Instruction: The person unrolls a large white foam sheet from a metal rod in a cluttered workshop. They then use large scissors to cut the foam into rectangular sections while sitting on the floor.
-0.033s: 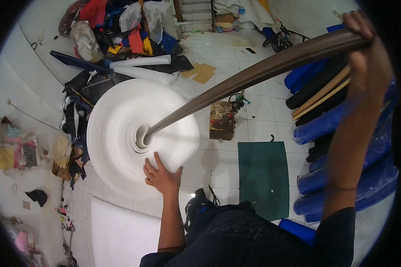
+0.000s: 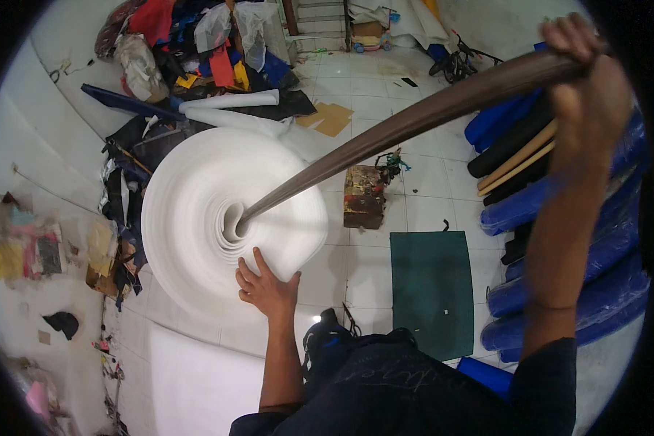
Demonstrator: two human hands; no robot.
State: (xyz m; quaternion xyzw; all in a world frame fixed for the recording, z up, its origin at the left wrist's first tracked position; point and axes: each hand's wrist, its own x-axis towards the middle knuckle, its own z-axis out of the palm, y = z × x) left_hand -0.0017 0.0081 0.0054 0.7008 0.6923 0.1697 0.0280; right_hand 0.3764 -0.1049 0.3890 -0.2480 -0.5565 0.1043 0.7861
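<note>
A large white roll of foam-like sheet point(image 2: 174, 189) stands on end, its layers wound loosely round the hollow centre. Into that centre runs a long brown pole point(image 2: 385, 131), slanting up to the right; its lower end is hidden inside the roll. My right hand point(image 2: 585, 80), raised at the upper right and slightly blurred, is wrapped round the pole's upper end. On the near side of the roll's top my left hand point(image 2: 270, 285) rests with its fingers spread.
Blue and black wrapped rolls point(image 2: 567, 291) line the right side. A green mat point(image 2: 432, 291) and a worn block point(image 2: 363, 196) lie on the tiled floor. Heaped fabric and plastic point(image 2: 196, 58) fill the far left. White sheet point(image 2: 196, 385) spreads at the near left.
My right hand has shifted slightly left with the upper end of the pole. My left hand stays on the roll in nearly the same place.
</note>
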